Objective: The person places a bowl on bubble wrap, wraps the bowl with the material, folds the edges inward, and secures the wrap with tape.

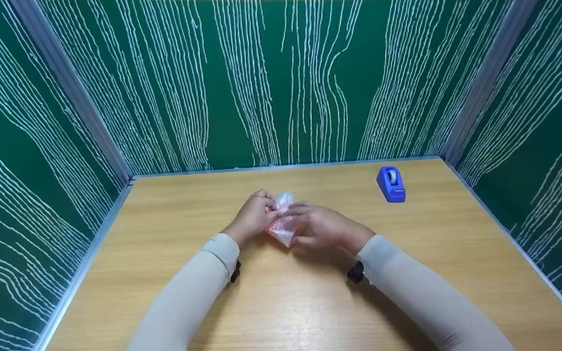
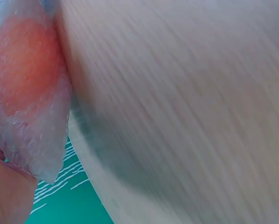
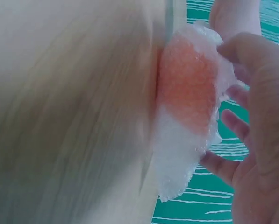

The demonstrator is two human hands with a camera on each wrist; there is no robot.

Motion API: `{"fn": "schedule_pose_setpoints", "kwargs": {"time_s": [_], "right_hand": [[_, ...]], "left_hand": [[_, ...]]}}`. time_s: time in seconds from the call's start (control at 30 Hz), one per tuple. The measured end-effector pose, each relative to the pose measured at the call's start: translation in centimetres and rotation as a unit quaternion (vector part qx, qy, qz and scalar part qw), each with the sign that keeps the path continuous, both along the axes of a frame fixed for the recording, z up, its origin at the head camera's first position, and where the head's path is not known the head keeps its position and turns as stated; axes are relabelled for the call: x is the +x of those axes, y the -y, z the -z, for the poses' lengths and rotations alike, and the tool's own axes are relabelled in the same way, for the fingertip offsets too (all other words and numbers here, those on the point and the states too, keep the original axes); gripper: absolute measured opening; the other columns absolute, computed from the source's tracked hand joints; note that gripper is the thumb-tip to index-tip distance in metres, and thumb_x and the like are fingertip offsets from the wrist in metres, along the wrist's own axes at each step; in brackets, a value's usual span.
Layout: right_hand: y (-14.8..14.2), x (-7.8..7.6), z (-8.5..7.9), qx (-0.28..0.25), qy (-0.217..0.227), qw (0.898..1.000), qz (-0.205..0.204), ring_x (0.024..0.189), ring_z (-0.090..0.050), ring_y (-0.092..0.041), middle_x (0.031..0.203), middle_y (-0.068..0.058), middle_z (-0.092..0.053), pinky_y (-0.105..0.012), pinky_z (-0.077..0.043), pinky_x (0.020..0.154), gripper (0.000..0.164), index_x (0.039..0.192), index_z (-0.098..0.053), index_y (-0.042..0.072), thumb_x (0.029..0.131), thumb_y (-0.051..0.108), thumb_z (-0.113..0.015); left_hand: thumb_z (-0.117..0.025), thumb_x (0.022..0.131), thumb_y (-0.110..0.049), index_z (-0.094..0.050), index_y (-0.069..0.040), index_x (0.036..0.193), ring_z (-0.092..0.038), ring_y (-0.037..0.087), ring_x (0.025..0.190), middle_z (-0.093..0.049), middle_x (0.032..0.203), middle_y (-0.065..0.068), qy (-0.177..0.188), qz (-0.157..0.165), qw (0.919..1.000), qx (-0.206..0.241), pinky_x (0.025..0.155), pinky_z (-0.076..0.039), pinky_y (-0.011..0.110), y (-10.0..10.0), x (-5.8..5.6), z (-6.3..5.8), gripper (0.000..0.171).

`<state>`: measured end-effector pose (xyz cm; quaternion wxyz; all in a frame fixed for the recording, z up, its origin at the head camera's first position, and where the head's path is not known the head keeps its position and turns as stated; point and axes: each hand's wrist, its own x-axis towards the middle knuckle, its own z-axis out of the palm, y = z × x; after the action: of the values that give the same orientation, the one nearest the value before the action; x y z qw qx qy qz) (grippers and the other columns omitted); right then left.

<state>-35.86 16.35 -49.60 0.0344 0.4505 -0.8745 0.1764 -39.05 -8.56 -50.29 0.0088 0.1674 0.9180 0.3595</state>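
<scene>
A small orange object (image 3: 188,84) lies on the table, wrapped in clear bubble wrap (image 3: 174,161); what it is does not show through the layers. In the head view the bundle sits between both hands. My left hand (image 1: 254,217) pinches the wrap's left side, its fingers curled. From the right, my right hand (image 1: 320,226) touches the wrap with spread, lightly bent fingers. The right wrist view has those fingertips (image 3: 211,161) at the wrap's edge. Orange shows through the plastic in the left wrist view too, where the bubble wrap (image 2: 41,144) tapers to a point.
A blue tape dispenser (image 1: 392,185) stands at the back right of the wooden table (image 1: 173,253). Green panels (image 1: 242,97) with white wavy lines enclose the table at the back and both sides, joined by grey corner posts (image 1: 73,87).
</scene>
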Motion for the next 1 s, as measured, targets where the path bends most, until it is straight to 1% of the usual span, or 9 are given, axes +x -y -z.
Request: {"fn": "schedule_pose_setpoints", "kwargs": {"time_s": [0.07,0.2,0.33,0.47,0.6,0.7,0.8,0.9,1.0], "right_hand": [[0.1,-0.1,0.1,0.011,-0.005,1.0,-0.015,0.158,-0.059,-0.03,0.156,0.0,-0.074,-0.052,-0.047,0.133,0.027,0.129,-0.086,0.019,0.108,0.032,-0.077],[0.3,-0.2,0.1,0.016,-0.031,0.999,-0.038,0.148,-0.067,-0.033,0.141,-0.005,-0.082,-0.053,-0.05,0.131,0.026,0.128,-0.086,0.013,0.11,0.028,-0.075],[0.4,-0.2,-0.1,0.023,-0.042,0.998,-0.045,0.147,-0.069,-0.034,0.138,-0.007,-0.083,-0.053,-0.05,0.13,0.027,0.13,-0.085,0.01,0.111,0.026,-0.074],[0.3,-0.1,-0.2,0.031,-0.033,0.998,-0.036,0.15,-0.067,-0.033,0.142,-0.006,-0.082,-0.053,-0.048,0.132,0.028,0.133,-0.084,0.012,0.112,0.028,-0.073],[0.2,-0.1,-0.3,0.038,-0.026,0.999,-0.026,0.152,-0.065,-0.032,0.144,-0.004,-0.081,-0.053,-0.047,0.133,0.03,0.136,-0.083,0.014,0.113,0.03,-0.073],[0.3,-0.1,-0.3,0.042,-0.021,0.999,-0.021,0.152,-0.065,-0.03,0.145,-0.002,-0.08,-0.052,-0.047,0.133,0.031,0.138,-0.082,0.016,0.113,0.031,-0.073],[0.5,-0.1,-0.4,0.044,-0.018,0.999,-0.022,0.152,-0.065,-0.029,0.145,-0.002,-0.08,-0.051,-0.047,0.133,0.031,0.139,-0.082,0.016,0.113,0.03,-0.073],[0.6,-0.1,-0.5,0.04,-0.025,0.999,-0.027,0.15,-0.067,-0.03,0.142,-0.004,-0.081,-0.051,-0.047,0.133,0.028,0.135,-0.084,0.014,0.112,0.028,-0.074],[0.8,-0.1,-0.5,0.033,-0.037,0.998,-0.035,0.147,-0.069,-0.032,0.139,-0.007,-0.083,-0.052,-0.048,0.132,0.026,0.132,-0.084,0.011,0.112,0.023,-0.074]], "left_hand": [[-0.084,0.105,-0.018,-0.086,-0.006,0.102,-0.063,0.025,0.128,-0.066,0.132,0.004,0.004,-0.002,1.0,0.006,0.121,-0.057,0.043,0.3,0.0,0.0,0.013],[-0.085,0.104,-0.022,-0.085,-0.01,0.102,-0.066,0.027,0.129,-0.07,0.134,0.004,0.01,0.009,0.9994,0.032,0.118,-0.06,0.044,1.5,0.2,-0.2,0.013],[-0.09,0.099,-0.023,-0.078,-0.014,0.096,-0.067,0.03,0.131,-0.072,0.133,0.005,0.03,0.015,0.998,0.053,0.119,-0.059,0.048,3.5,0.5,-0.5,0.016],[-0.095,0.095,-0.026,-0.075,-0.017,0.089,-0.063,0.032,0.139,-0.074,0.137,0.003,0.057,0.028,0.9974,0.033,0.132,-0.047,0.055,5.3,0.8,-0.7,0.023],[-0.09,0.1,-0.027,-0.079,-0.018,0.089,-0.06,0.034,0.147,-0.075,0.144,0.002,0.08,0.05,0.9951,0.028,0.137,-0.038,0.06,6.3,0.8,-0.7,0.017],[-0.083,0.105,-0.024,-0.08,-0.015,0.093,-0.064,0.032,0.14,-0.078,0.14,0.003,0.095,0.056,0.9925,0.054,0.132,-0.046,0.055,6.8,0.7,-0.5,0.016],[-0.079,0.109,-0.021,-0.08,-0.013,0.097,-0.067,0.027,0.121,-0.079,0.124,0.004,0.112,0.048,0.9886,0.088,0.114,-0.056,0.043,7.1,0.6,-0.2,0.015],[-0.077,0.11,-0.019,-0.08,-0.013,0.098,-0.063,0.022,0.108,-0.075,0.111,0.002,0.123,0.029,0.9866,0.103,0.099,-0.054,0.035,7.2,0.7,0.1,0.014],[-0.077,0.109,-0.02,-0.08,-0.011,0.101,-0.063,0.023,0.106,-0.072,0.109,0.005,0.127,0.012,0.9867,0.102,0.097,-0.055,0.036,7.1,0.9,0.3,0.012]]}}
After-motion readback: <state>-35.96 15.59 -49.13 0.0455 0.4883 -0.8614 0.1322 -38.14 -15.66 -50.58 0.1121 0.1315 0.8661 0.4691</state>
